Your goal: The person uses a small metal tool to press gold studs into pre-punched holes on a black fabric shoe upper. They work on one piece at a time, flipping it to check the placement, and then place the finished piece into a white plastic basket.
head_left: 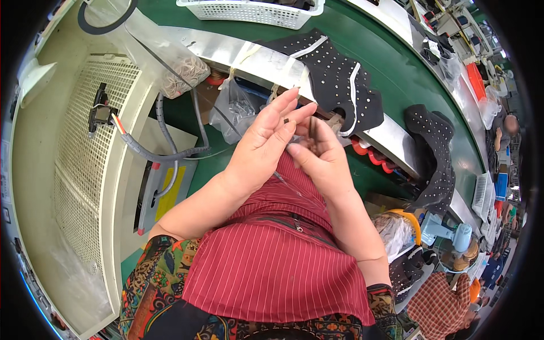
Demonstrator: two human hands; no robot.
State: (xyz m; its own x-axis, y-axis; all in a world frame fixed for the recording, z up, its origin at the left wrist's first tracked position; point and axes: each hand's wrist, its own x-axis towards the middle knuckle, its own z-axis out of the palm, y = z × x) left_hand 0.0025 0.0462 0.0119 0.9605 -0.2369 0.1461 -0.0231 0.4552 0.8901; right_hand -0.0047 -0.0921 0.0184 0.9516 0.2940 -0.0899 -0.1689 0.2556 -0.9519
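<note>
Small dark piece (287,120), brownish-black, by the left thumb tip, above the red striped apron (277,272); only a scrap shows among the fingers, its full shape hidden. Left hand (262,139): fingers long and nearly straight, thumb drawn near them, a narrow grip; whether it pinches the piece, cannot tell. Right hand (322,158): fingers bent inward, blurred, grip narrow; what it holds, cannot tell. Containers: white perforated basket (258,12) at the far side, dark items inside; clear bag (184,79) to the left, packed with pale, looped bands; second clear bag (231,110) hanging under the metal edge (226,50), contents pale and indistinct; orange-rimmed tub (417,221) at lower right, crumpled clear plastic inside. Edges: metal strip curves along the near side of the green desk (391,79), beyond the hands. Black studded piece (340,79) with white strips lies across it; another studded piece (433,150) drapes over farther right, green surface between them. Cream cabinet (85,170) stands left, apart from the left forearm.
</note>
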